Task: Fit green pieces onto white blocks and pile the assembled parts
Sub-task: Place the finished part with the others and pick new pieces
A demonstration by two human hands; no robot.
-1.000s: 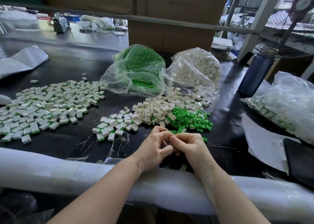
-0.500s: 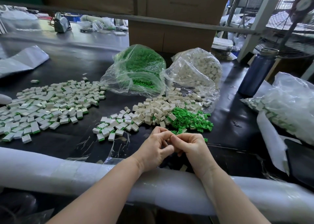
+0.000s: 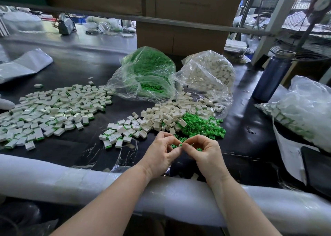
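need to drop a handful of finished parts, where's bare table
Bare black table lies between the big assembled pile and the small pile, and beyond, near the grey bag. Crowded around the loose white blocks and green pieces.

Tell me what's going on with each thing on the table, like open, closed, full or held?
Left hand: fingers curled, pinching a small green plastic piece.
Right hand: fingers curled, pinching the same piece.
Clear plastic bag of green pieces: open, lying on its side.
Clear plastic bag of white blocks: open, blocks spilling out.
Dark blue metal bottle: upright, capped.
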